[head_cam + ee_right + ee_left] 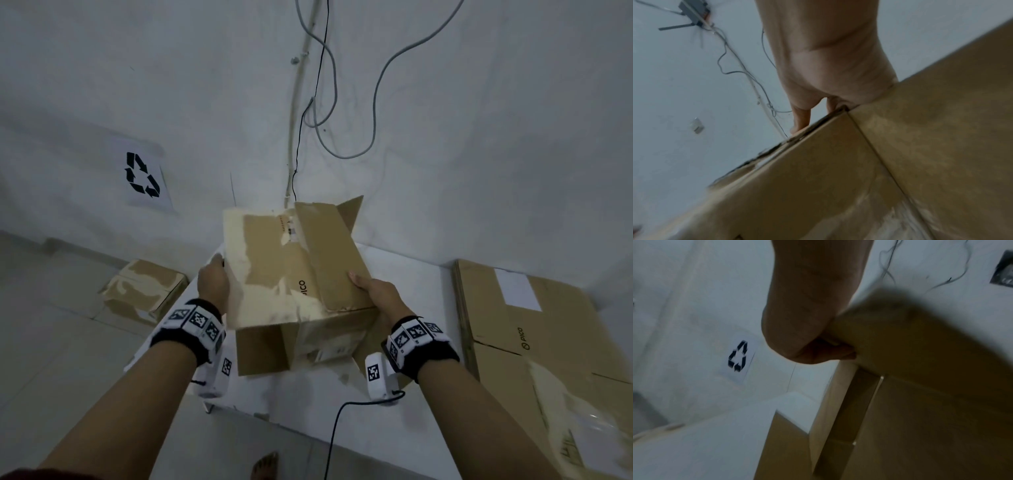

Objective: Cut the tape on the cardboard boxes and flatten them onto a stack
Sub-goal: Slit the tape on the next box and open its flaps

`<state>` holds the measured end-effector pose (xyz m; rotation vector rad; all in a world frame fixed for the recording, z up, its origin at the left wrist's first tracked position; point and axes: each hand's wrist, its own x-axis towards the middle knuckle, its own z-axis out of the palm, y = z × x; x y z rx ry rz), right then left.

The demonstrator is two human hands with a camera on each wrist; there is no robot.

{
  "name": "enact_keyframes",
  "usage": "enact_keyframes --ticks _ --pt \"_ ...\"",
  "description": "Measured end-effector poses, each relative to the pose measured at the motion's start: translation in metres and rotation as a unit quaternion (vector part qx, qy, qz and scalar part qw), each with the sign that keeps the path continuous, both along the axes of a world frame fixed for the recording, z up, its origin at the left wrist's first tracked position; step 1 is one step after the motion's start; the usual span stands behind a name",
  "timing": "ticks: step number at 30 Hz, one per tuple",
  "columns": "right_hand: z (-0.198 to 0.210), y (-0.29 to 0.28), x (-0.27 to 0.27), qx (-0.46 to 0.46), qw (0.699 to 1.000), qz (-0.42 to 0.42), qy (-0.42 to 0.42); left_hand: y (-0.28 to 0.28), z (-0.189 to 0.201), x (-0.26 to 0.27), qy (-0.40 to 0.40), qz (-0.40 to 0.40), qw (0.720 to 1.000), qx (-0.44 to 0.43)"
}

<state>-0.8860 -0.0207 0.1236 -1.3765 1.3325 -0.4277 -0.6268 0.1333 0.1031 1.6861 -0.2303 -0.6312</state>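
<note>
A brown cardboard box [291, 274] with torn tape patches and loose flaps is held up over a white table [418, 308]. My left hand [214, 281] grips its left edge, with the fingers curled round the cardboard [838, 350]. On the right side, my right hand [371, 289] holds the box, thumb lying on top of a flap; its fingers [801, 120] wrap over the edge of the box [859, 162]. The box's near end hangs open with flaps splayed. Both wrist views are blurred.
A stack of flattened cardboard [534, 342] lies at the right of the table. Another taped box [145, 289] sits on the floor at left. A recycling sign [142, 174] hangs on the wall, and cables [322, 102] dangle in the corner. My bare foot [265, 466] shows below.
</note>
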Motion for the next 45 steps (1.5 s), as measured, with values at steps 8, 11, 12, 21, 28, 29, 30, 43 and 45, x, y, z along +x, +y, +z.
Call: enact_keyframes --ticks 8,11,12,21,28,29,30,43,45 --pt "0.004 0.002 0.002 -0.039 0.996 0.022 0.079 -0.046 0.052 -0.080 -0.167 -0.248 0.954 -0.023" --pt "-0.001 0.002 0.000 -0.045 0.995 0.041 0.084 -0.055 0.033 -0.103 -0.273 -0.199 0.937 0.092" --pt "-0.002 0.004 0.000 -0.035 0.996 0.032 0.070 -0.057 0.029 -0.107 -0.296 -0.178 0.929 0.135" --pt "-0.003 0.009 -0.010 -0.069 0.992 0.074 0.070 -0.069 0.021 -0.089 -0.108 -0.199 0.970 0.088" --pt "-0.001 0.002 0.000 -0.063 0.996 0.043 0.055 -0.025 0.010 -0.072 -0.228 -0.193 0.930 0.216" --pt "0.000 0.001 0.002 -0.060 0.996 0.042 0.052 -0.018 0.010 -0.069 -0.288 -0.196 0.896 0.275" --pt "0.002 0.000 0.004 -0.057 0.996 0.040 0.050 -0.011 0.011 -0.065 -0.334 -0.204 0.860 0.328" --pt "0.007 -0.002 0.033 -0.038 0.998 0.037 0.014 -0.059 0.037 -0.051 -0.011 -0.186 0.976 0.109" --pt "0.010 0.001 0.030 -0.038 0.998 0.047 0.016 -0.079 0.051 -0.040 0.033 -0.143 0.987 0.062"
